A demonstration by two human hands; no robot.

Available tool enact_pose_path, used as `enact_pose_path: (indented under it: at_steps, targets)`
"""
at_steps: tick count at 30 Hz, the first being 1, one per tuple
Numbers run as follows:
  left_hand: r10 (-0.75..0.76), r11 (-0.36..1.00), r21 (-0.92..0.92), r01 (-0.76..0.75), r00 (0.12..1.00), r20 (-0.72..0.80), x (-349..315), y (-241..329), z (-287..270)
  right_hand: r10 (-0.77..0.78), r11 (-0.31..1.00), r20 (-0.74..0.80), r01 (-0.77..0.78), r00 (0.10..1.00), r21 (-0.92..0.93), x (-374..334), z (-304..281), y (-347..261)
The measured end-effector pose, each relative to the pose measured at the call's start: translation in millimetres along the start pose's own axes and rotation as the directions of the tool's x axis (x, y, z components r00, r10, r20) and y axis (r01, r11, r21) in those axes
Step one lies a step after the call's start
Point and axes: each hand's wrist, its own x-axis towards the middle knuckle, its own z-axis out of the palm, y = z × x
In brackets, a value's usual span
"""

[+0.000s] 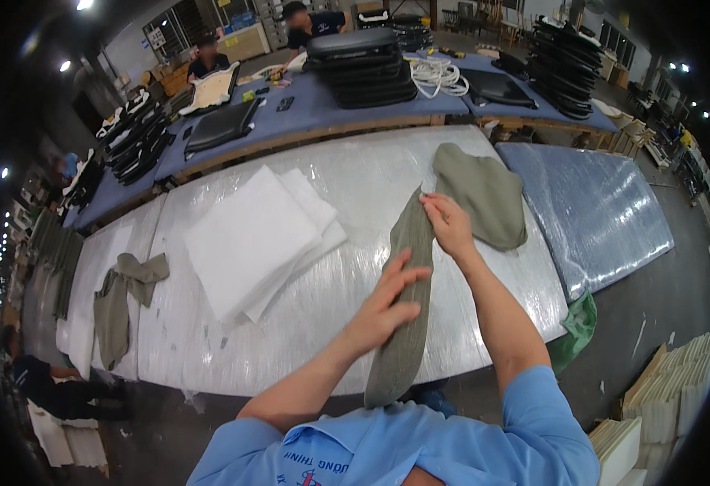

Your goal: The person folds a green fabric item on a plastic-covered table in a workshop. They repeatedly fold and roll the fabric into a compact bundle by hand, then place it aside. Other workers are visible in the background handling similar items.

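Observation:
A long folded piece of olive-green fabric [402,348] stretches from the middle of the plastic-covered table [290,356] down over its near edge. At its far, pointed end, my right hand [450,225] pinches the tip between thumb and fingers. My left hand [389,301] is open with fingers spread, lying across the middle of the same piece. Just right of my right hand lies a second olive-green fabric piece [483,198], spread out with a rounded outline. Left of my hands is a stack of white square sheets [250,243].
Crumpled green cloth [116,312] lies at the table's left end. Beyond runs a blue work table [282,130] with stacked black cushions [359,73] and coiled white cord [438,77]. A plastic-wrapped blue panel [590,215] adjoins on the right. People work at the far side and lower left.

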Motion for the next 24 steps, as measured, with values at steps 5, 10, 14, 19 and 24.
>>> enact_pose_path:
  at_steps: [5,10,14,19,24]
  targets:
    - [-0.14,0.976,-0.179,0.126,0.988,-0.066,31.6,-7.2,-1.8,0.105,0.994,0.005,-0.105,0.994,0.041,-8.9,5.6,-6.4]
    - [-0.122,0.972,-0.213,0.101,0.988,-0.093,37.5,-14.0,4.0,0.191,0.978,0.001,-0.191,0.981,0.085,-21.1,2.9,-5.6]
    - [-0.09,0.98,-0.186,0.065,0.987,-0.131,33.8,-13.2,8.7,0.367,0.806,0.031,-0.335,0.93,0.488,-69.3,24.2,-35.1]
    - [0.095,0.996,0.013,-0.094,0.988,-0.124,16.9,-7.8,30.6,0.539,0.547,-0.045,-0.309,0.841,0.778,-96.7,7.0,-86.6]
    - [0.121,0.99,-0.052,-0.131,0.979,-0.161,24.8,-29.9,39.2,0.553,0.602,-0.045,-0.362,0.832,0.712,-102.1,7.0,-67.9]
